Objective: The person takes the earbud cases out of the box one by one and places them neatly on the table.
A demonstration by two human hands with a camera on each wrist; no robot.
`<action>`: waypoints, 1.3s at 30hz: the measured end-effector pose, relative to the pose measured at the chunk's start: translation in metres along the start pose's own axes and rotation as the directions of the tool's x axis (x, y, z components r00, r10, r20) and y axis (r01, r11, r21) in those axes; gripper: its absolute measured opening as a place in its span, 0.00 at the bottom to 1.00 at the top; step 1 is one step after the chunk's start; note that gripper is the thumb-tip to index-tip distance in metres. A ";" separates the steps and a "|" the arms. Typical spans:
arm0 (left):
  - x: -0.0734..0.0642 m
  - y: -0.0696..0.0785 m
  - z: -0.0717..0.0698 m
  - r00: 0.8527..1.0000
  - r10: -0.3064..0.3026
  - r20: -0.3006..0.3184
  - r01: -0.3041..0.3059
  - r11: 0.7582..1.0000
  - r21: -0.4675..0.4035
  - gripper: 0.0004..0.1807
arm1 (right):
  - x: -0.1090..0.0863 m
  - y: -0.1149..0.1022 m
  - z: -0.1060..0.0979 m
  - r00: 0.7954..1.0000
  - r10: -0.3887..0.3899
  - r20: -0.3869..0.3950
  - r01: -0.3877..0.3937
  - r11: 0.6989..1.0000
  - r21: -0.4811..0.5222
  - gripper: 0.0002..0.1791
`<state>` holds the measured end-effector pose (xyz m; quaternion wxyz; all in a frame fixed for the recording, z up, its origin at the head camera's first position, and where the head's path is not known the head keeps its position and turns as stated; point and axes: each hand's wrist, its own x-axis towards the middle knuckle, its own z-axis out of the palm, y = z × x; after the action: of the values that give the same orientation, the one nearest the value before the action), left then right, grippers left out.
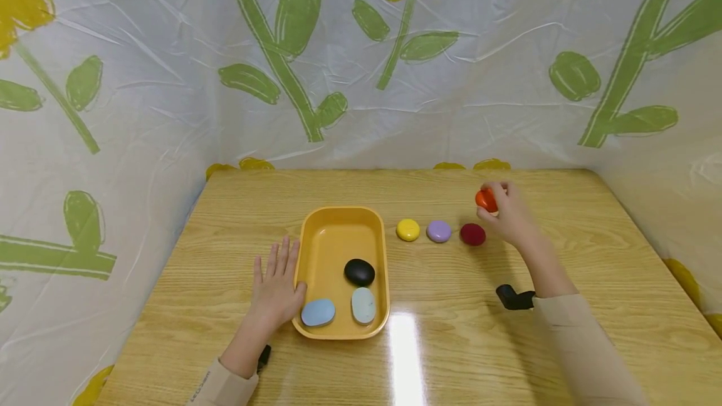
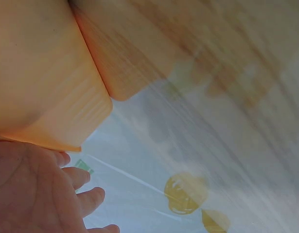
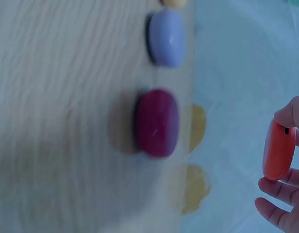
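My right hand (image 1: 510, 215) pinches a smooth orange-red pebble (image 1: 486, 200) between thumb and fingers, above the table. In the right wrist view, the orange-red pebble (image 3: 279, 150) is held upright on edge. Nearest below that hand lies a dark red pebble (image 1: 472, 234), followed leftward by a lilac pebble (image 1: 439, 231) and a yellow pebble (image 1: 408, 229). My left hand (image 1: 275, 293) lies beside a yellow-orange tray (image 1: 324, 221), its fingers straight and its thumb at the left rim. Inside the tray are a black pebble (image 1: 359, 272), a blue pebble (image 1: 318, 312) and a pale grey-green pebble (image 1: 363, 306).
The wooden table (image 1: 451, 343) ends at a white flower-printed cloth (image 1: 395, 124) behind and along both sides. Black pieces (image 1: 514, 298) show near each wrist. A bright reflection lies on the wood right of the tray's front.
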<state>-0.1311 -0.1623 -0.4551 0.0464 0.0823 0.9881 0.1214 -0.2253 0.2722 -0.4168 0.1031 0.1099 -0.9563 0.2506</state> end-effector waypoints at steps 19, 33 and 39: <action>0.000 0.000 0.002 1.000 0.001 -0.019 -0.001 1.000 -0.010 0.38 | -0.039 0.057 0.017 0.970 0.156 0.185 -0.114 0.969 -0.218 0.25; 0.000 0.000 0.002 1.000 -0.007 -0.012 0.007 1.000 -0.013 0.38 | -0.041 0.056 0.021 0.955 0.190 0.227 -0.144 0.968 -0.206 0.26; 0.000 -0.001 0.003 1.000 -0.010 -0.013 0.009 1.000 -0.013 0.38 | -0.033 0.042 0.010 0.963 0.175 0.203 -0.132 0.969 -0.210 0.29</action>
<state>-0.1309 -0.1626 -0.4578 0.0408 0.0765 0.9880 0.1279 -0.2066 0.3076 -0.4530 -0.0131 0.0518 -0.9873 0.1496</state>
